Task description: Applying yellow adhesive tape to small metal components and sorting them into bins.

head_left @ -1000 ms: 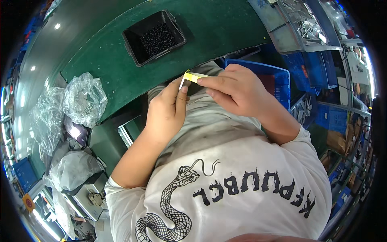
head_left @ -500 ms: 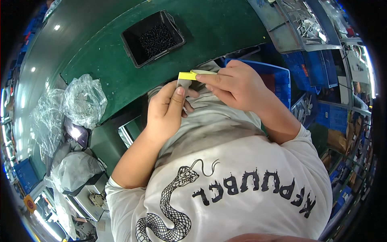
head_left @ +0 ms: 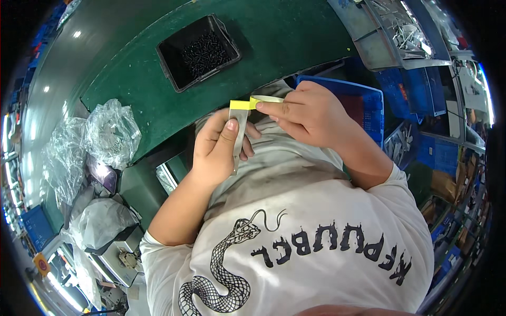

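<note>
My left hand [head_left: 212, 147] is closed round a flat grey metal strip [head_left: 241, 126], its thumb pressed on the strip's face. Bright yellow tape [head_left: 241, 105] covers the upper end of that strip. From there the tape runs right to a tape roll [head_left: 269, 99] with a pale inner side, pinched by my right hand [head_left: 317, 115]. The index fingertip rests at the yellow edge beside the strip. Both hands are close together over my lap, in front of the bench edge. The fingers behind the strip are partly hidden.
On the green bench [head_left: 284, 37] stands a black bin [head_left: 174, 68] of small dark screw-like parts. Clear plastic bags [head_left: 110, 134] lie at the left. A blue crate [head_left: 373, 113] sits beyond my right forearm. Grey bins [head_left: 371, 50] with metal parts are at upper right.
The metal strip has turned so more of its length shows below my left thumb. The tape roll is tilted, showing its ring more openly. Both hands keep their hold.
</note>
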`<move>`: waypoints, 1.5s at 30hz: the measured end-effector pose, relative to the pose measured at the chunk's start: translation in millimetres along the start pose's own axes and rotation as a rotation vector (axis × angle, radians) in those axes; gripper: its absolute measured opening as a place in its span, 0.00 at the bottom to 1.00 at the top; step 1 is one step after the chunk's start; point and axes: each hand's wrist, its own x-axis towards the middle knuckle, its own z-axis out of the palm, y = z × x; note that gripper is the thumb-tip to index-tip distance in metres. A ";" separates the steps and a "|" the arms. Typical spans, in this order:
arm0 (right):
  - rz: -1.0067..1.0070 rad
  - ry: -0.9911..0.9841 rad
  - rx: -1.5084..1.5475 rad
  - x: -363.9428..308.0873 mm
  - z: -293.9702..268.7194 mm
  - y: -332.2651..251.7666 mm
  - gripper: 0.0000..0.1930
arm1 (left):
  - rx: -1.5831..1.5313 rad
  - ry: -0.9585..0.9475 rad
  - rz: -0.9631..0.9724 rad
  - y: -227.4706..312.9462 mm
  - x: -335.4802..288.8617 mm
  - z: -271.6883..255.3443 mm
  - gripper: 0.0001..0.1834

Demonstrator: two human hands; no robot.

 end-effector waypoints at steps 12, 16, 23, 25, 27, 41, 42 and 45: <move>-0.127 0.045 -0.114 3.2 -3.1 11.6 0.18 | -0.063 0.221 -0.029 6.0 11.6 11.0 0.10; -0.236 0.042 -0.293 17.1 -15.4 28.1 0.18 | 0.286 0.314 -0.016 40.7 31.8 19.5 0.09; -0.180 0.117 -0.370 63.8 -22.5 72.1 0.13 | 0.708 0.426 0.031 85.6 95.5 9.9 0.16; -0.174 0.103 -0.435 72.0 -17.2 85.5 0.11 | 0.685 0.443 -0.053 90.9 110.0 7.8 0.16; -0.162 0.085 -0.406 78.0 -10.6 98.0 0.11 | 0.649 0.462 -0.062 87.5 121.0 7.8 0.16; -0.082 -0.016 -0.371 83.9 15.4 119.7 0.10 | 0.559 0.515 -0.113 78.2 140.1 -7.3 0.14; -0.044 -0.033 -0.365 81.3 16.4 120.4 0.10 | 0.573 0.514 -0.113 79.3 138.2 -5.1 0.15; -0.059 -0.117 -0.319 72.1 13.2 113.8 0.11 | 0.576 0.473 -0.070 78.5 128.1 -9.6 0.15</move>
